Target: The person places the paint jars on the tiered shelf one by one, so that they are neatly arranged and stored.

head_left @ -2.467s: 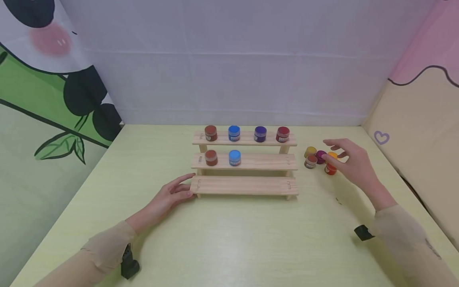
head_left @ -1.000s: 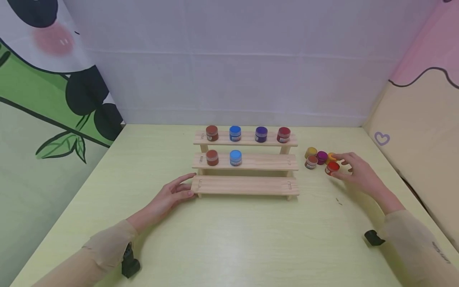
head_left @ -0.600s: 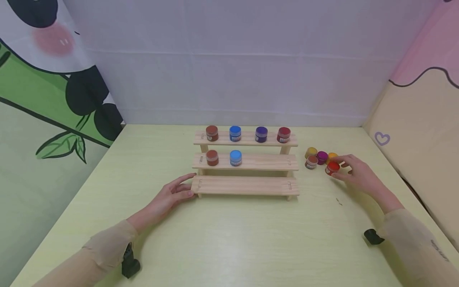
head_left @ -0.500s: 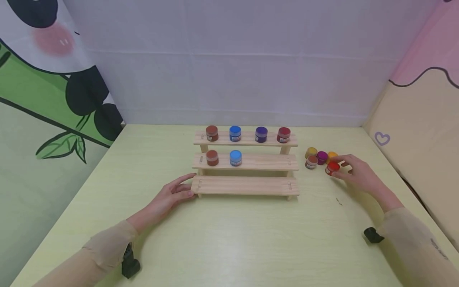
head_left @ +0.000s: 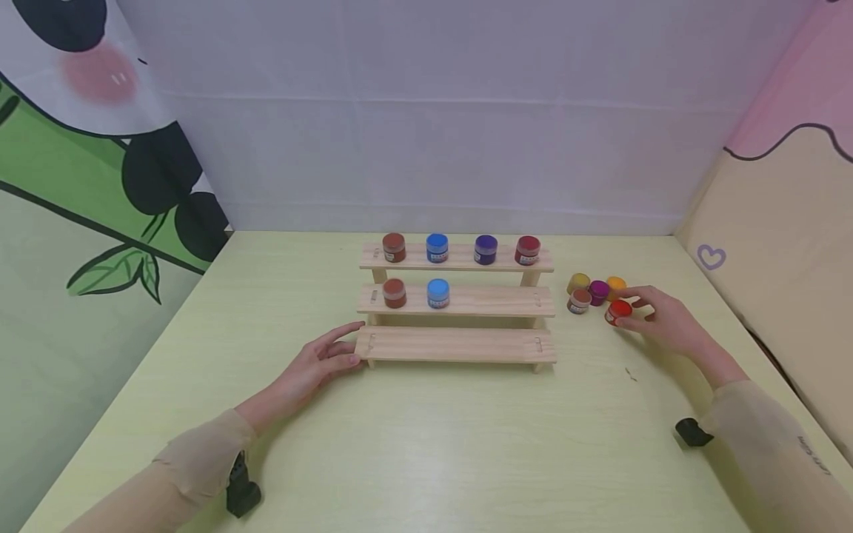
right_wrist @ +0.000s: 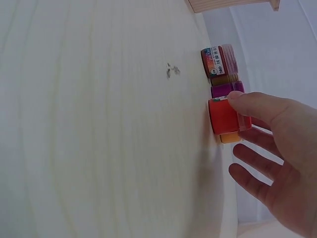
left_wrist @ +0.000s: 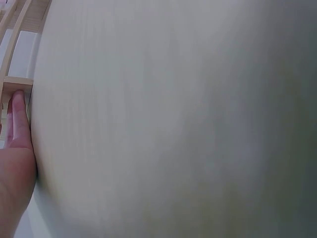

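Observation:
In the head view my left hand (head_left: 309,374) touches the left end of the lowest step of a three-step wooden rack (head_left: 460,345). Its fingers look straight against the rack's end piece (left_wrist: 19,83) in the left wrist view. My right hand (head_left: 669,322) pinches a small red paint jar (head_left: 618,312) between thumb and index finger, the other fingers held off it. In the right wrist view the thumb lies on the side of this red jar (right_wrist: 225,116). Beside it cluster a purple jar (head_left: 598,292), an orange jar (head_left: 616,287), a yellow jar (head_left: 578,283) and a brown jar (head_left: 579,300).
On the top step stand a brown jar (head_left: 394,248), a blue jar (head_left: 437,249), a violet jar (head_left: 486,250) and a dark red jar (head_left: 528,251). The middle step bears another brown jar (head_left: 395,294) and a light blue jar (head_left: 437,294). Cloth walls (head_left: 460,163) enclose the table.
My right hand has come down from above the jar cluster onto the red jar and pinches it. The left hand stays at the rack's end.

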### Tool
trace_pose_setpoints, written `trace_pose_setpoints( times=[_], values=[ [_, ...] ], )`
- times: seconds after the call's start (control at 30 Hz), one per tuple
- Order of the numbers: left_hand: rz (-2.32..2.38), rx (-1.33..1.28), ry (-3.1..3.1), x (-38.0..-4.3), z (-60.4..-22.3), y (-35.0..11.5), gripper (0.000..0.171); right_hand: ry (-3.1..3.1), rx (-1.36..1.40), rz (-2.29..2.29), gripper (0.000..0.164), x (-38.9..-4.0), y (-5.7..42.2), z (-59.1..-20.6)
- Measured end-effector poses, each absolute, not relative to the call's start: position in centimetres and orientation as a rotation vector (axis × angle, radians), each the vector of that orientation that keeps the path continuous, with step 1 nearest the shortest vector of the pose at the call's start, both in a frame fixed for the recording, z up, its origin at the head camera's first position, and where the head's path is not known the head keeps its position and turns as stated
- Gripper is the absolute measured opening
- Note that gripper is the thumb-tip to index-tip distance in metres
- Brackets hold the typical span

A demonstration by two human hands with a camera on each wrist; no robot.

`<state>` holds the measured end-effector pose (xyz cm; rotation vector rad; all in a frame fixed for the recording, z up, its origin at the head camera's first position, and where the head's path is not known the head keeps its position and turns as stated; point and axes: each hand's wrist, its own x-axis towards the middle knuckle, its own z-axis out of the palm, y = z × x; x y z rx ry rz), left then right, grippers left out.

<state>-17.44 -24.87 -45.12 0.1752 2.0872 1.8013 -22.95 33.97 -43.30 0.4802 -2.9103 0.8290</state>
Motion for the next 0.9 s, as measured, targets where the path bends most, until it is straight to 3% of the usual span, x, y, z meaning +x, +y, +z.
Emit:
trace_pose_setpoints(
  times=[0.6,0.9],
  values=[
    [1.809,0.196,2.088,-17.6,-45.4,-25.0,0.066,-2.840,0.419,0.789,0.035,-23.0,34.0,-43.4],
    [1.807,0.200,2.088,-17.6,-45.4,-25.1,0.066,-2.710,0.445,0.794,0.041,-22.9,33.3,-42.0]
  ],
)
